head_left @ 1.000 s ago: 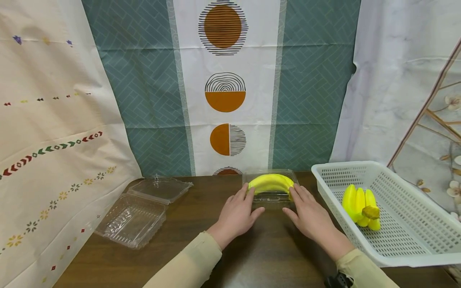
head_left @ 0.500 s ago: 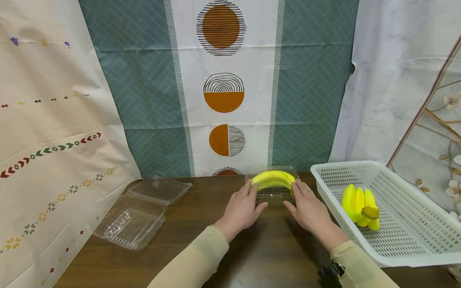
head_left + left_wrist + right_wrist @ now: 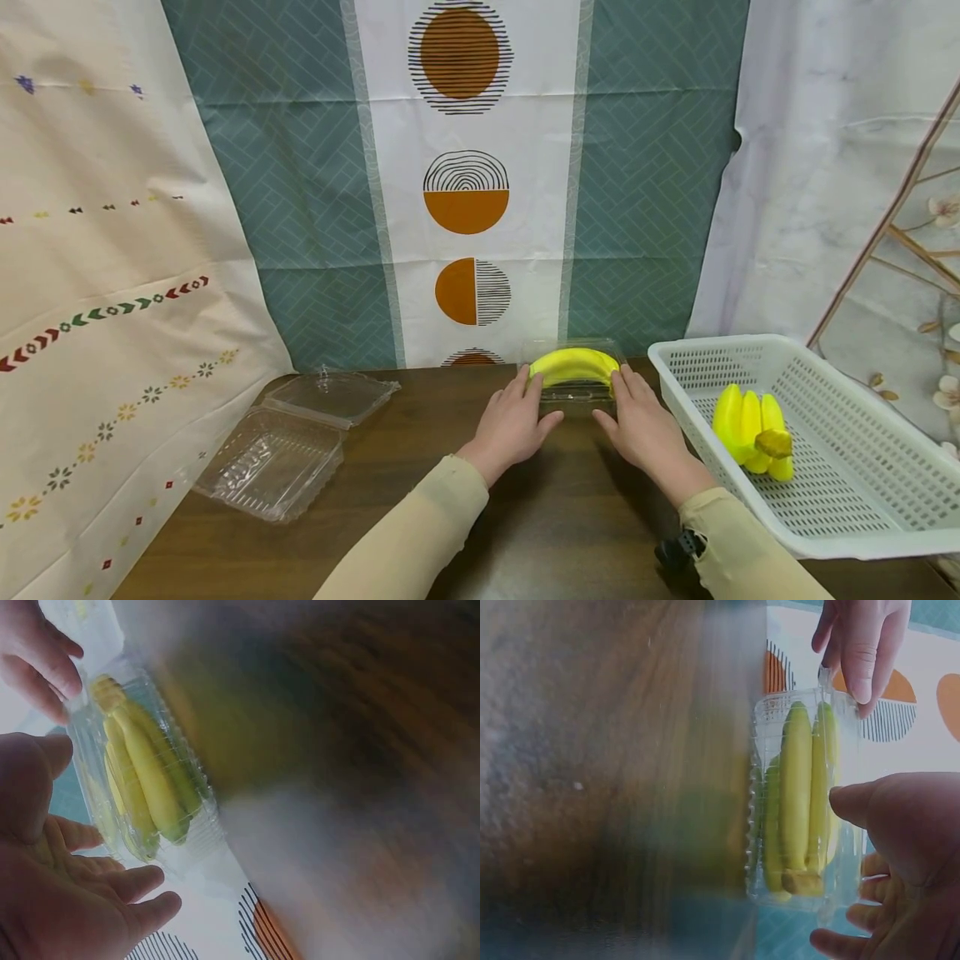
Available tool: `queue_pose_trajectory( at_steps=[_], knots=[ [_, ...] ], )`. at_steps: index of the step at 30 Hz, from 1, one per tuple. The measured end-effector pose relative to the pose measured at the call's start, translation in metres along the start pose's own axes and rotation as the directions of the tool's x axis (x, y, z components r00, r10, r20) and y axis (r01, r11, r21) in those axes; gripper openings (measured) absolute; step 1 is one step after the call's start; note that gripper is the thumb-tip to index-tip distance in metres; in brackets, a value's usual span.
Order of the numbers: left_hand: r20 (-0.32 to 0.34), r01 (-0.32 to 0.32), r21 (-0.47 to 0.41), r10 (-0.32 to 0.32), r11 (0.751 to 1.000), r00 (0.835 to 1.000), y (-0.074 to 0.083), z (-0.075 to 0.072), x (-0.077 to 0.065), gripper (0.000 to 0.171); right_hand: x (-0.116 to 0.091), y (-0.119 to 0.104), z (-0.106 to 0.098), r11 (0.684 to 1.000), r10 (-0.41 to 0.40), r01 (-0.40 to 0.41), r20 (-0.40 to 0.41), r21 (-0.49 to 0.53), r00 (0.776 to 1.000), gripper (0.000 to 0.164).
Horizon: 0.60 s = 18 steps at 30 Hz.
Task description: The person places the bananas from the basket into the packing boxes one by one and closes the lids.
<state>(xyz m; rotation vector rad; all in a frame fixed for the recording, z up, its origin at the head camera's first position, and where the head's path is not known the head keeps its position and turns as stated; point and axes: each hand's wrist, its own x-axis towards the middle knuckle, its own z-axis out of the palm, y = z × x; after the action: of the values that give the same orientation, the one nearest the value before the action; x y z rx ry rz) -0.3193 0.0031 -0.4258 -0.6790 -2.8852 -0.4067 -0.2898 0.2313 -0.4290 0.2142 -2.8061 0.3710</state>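
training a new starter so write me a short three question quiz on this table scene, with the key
1. True or false: an open, clear plastic clamshell lies to the left of the white, perforated plastic basket in the head view.
2. Multiple choice: how many yellow banana bunches show in all? A) one; B) two; C) four.
3. Short answer: which container holds the bunch that is not in the basket?

Key: 1. True. 2. B. 3. A second clear plastic clamshell.
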Motion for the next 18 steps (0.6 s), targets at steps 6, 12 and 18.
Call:
queue_pose_trajectory(
  at_steps=[6, 12, 18],
  knots=[
    [0.003, 0.009, -0.027, -0.009, 1.0, 1.0, 0.002, 0.003, 0.009, 0.08, 0.006, 0.003, 0.001, 1.0, 0.011, -0.011, 0.0, 0.007, 1.0, 0.081],
    [-0.004, 0.017, -0.019, -0.017, 1.0, 1.0, 0.002, 0.006, 0.016, 0.078, 0.014, 0.005, 0.003, 0.999, 0.033, -0.033, 0.008, 0.03, 0.999, 0.079],
    [0.016, 0.032, -0.028, -0.032, 0.999, 0.999, 0.005, 0.003, 0.021, 0.078, 0.021, 0.008, 0.005, 0.998, 0.057, -0.058, 0.03, 0.034, 0.998, 0.08]
  ],
)
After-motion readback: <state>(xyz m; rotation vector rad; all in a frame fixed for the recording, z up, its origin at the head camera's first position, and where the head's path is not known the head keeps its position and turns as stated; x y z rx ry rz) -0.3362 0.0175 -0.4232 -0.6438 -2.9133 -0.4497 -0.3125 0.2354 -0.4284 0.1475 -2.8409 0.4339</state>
